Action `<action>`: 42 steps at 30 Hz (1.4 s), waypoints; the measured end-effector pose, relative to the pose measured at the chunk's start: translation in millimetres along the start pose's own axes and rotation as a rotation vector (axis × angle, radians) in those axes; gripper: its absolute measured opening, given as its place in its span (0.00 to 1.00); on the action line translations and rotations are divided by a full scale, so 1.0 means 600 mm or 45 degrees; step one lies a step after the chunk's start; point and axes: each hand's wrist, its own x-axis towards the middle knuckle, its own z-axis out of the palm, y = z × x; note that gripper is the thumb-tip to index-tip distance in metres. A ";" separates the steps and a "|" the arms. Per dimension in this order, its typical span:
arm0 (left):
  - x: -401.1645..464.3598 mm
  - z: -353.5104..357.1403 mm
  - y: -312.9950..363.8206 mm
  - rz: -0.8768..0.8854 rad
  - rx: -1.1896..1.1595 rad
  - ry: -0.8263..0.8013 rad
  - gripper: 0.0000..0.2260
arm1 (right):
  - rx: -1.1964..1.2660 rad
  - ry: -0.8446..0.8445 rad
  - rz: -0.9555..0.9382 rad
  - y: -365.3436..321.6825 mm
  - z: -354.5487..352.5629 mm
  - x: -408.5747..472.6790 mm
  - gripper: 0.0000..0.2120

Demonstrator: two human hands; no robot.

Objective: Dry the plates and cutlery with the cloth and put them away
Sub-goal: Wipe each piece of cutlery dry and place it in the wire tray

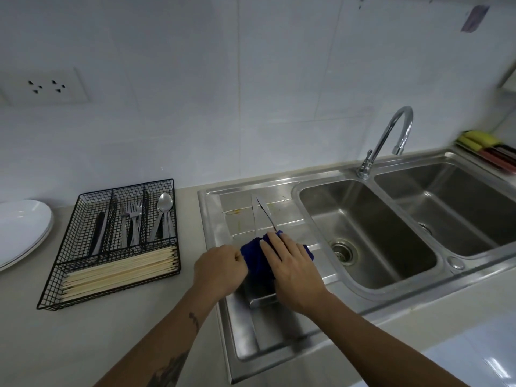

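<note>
My left hand (220, 268) curls round one end of the bunched dark-blue cloth (258, 259), over the steel draining board (245, 325) of the sink. My right hand (290, 263) lies on the cloth with fingers nearly straight, pressing it round the slim steel table knife (266, 213), whose blade pokes out away from me. I judge the knife light, stiff and probably slippery, so I should hold it through the cloth, wiping toward the tip. The black wire-mesh cutlery tray (111, 241) waits on my left.
</note>
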 end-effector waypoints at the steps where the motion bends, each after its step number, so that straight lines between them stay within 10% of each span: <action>1: -0.001 0.000 -0.001 0.005 -0.013 0.003 0.11 | 0.011 -0.006 0.017 0.010 0.002 -0.001 0.44; 23: -0.007 -0.009 -0.008 -0.030 -0.209 -0.086 0.10 | -0.032 0.035 0.222 0.048 -0.027 0.009 0.35; 30: -0.020 0.020 -0.005 -0.172 -0.617 -0.363 0.11 | 0.452 0.226 0.564 0.041 -0.032 -0.006 0.30; 37: -0.025 0.028 0.025 0.064 -0.759 -0.163 0.10 | 0.929 0.407 0.735 0.011 -0.054 0.026 0.17; 42: -0.016 0.010 0.040 -0.102 -0.930 -0.255 0.12 | 0.658 0.397 0.509 -0.005 -0.041 0.014 0.32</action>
